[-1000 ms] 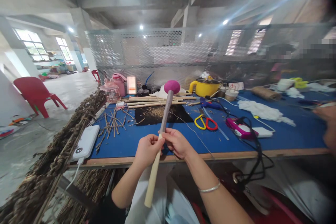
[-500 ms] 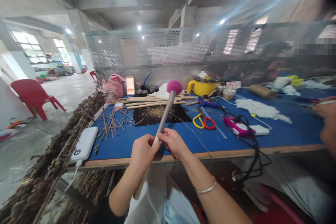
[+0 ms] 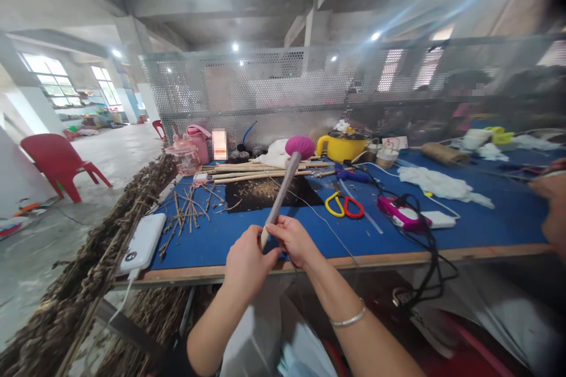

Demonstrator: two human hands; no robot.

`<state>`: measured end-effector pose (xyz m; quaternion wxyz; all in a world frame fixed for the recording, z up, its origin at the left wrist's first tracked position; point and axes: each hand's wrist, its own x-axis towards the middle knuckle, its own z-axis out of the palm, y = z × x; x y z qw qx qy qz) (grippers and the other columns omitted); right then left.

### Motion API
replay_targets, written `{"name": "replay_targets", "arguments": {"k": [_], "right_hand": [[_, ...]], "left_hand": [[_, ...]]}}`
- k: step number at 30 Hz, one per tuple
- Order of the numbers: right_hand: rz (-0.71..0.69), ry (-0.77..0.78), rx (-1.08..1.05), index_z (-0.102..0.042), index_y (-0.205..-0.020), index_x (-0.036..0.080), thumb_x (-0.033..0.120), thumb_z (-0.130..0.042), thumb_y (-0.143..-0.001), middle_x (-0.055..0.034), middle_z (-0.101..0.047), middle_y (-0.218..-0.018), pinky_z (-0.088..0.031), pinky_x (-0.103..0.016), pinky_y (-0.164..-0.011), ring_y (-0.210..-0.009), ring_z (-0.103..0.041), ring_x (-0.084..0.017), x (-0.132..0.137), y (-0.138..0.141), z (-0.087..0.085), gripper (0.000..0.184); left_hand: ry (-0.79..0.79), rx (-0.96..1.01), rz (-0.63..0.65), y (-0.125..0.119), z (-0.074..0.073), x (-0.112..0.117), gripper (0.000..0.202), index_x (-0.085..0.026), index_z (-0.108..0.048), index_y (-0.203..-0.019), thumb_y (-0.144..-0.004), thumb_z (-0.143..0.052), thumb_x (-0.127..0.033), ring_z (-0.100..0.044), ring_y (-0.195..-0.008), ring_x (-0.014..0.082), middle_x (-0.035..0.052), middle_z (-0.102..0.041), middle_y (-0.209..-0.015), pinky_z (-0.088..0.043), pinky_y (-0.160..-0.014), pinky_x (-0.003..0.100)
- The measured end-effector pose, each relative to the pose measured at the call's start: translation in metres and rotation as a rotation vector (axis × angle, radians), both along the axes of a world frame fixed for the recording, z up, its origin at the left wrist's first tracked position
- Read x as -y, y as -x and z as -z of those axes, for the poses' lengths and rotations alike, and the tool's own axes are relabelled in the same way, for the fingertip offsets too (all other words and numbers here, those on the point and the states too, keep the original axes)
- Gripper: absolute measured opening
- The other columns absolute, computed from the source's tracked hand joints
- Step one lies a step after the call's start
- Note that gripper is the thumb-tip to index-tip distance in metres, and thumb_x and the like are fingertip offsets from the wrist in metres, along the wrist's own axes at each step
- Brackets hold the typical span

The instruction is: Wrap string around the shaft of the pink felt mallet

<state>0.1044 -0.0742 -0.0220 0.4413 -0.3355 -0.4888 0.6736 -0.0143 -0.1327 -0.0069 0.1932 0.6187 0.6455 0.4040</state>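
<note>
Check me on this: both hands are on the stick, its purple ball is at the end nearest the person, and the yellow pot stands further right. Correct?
One thing is off: the head view shows the purple ball at the far end of the stick. Both hands are on it, and the yellow pot stands further right.

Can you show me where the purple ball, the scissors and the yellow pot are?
Ball (image 3: pixel 300 145): head view, on its purple front.
Scissors (image 3: pixel 352 199): head view, on the red handle loop.
Pot (image 3: pixel 347 150): head view, on its yellow side.
</note>
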Motion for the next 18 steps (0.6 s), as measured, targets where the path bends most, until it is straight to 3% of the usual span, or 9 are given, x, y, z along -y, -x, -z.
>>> {"name": "replay_targets", "arguments": {"k": [2,5,8,12,15,18], "right_hand": [[0.017,-0.016,0.011,-0.052,-0.074,0.014,0.037,-0.071,-0.06,0.0095,-0.041,-0.042,-0.011,-0.018,-0.03,-0.03,-0.02,-0.001,-0.001,0.0,0.001,0.033],[-0.027,0.008,-0.015,-0.052,-0.076,0.014,0.036,-0.071,-0.061,0.0091,-0.043,-0.044,-0.009,-0.017,-0.03,-0.031,-0.019,-0.001,-0.001,-0.004,0.001,0.033],[-0.093,0.066,-0.071,-0.051,-0.081,0.014,0.036,-0.072,-0.06,0.006,-0.05,-0.051,-0.007,-0.017,-0.031,-0.031,-0.019,0.0,-0.001,-0.01,-0.001,0.037],[-0.135,0.069,-0.087,-0.051,-0.081,0.013,0.038,-0.07,-0.063,0.0078,-0.045,-0.047,-0.005,-0.017,-0.032,-0.031,-0.018,0.0,0.0,-0.014,-0.004,0.036],[-0.109,0.036,-0.054,-0.049,-0.074,0.014,0.039,-0.07,-0.063,0.0094,-0.04,-0.043,-0.005,-0.017,-0.031,-0.03,-0.017,0.0,0.001,-0.011,-0.003,0.035],[-0.06,0.018,-0.015,-0.048,-0.073,0.014,0.039,-0.07,-0.061,0.0084,-0.044,-0.045,-0.008,-0.017,-0.03,-0.03,-0.018,0.0,0.0,-0.005,-0.002,0.036]], "left_hand": [[-0.017,-0.009,-0.024,-0.002,0.004,0.0,0.017,-0.018,-0.062,-0.079,-0.066,-0.064,-0.029,-0.059,-0.067,0.0175,0.0045,-0.065,-0.072,-0.035,-0.057,0.023],[0.0,0.161,0.032,-0.006,0.012,-0.002,0.018,-0.017,-0.062,-0.08,-0.072,-0.057,-0.033,-0.058,-0.058,0.0149,0.0035,-0.065,-0.067,-0.038,-0.053,0.022],[0.111,0.423,0.128,-0.01,0.015,-0.004,0.028,-0.016,-0.061,-0.086,-0.073,-0.057,-0.041,-0.054,-0.048,0.012,0.0003,-0.061,-0.06,-0.041,-0.046,0.021],[0.259,0.638,0.243,-0.009,0.013,-0.006,0.032,-0.016,-0.057,-0.084,-0.074,-0.054,-0.046,-0.053,-0.043,0.0091,-0.0002,-0.059,-0.064,-0.04,-0.042,0.02],[0.314,0.575,0.269,-0.006,0.009,-0.005,0.035,-0.016,-0.056,-0.078,-0.078,-0.045,-0.049,-0.053,-0.042,0.0098,0.0018,-0.06,-0.066,-0.038,-0.041,0.02],[0.151,0.278,0.136,-0.005,0.003,-0.001,0.026,-0.018,-0.058,-0.085,-0.077,-0.049,-0.041,-0.058,-0.053,0.0143,0.0047,-0.063,-0.072,-0.039,-0.05,0.023]]}}
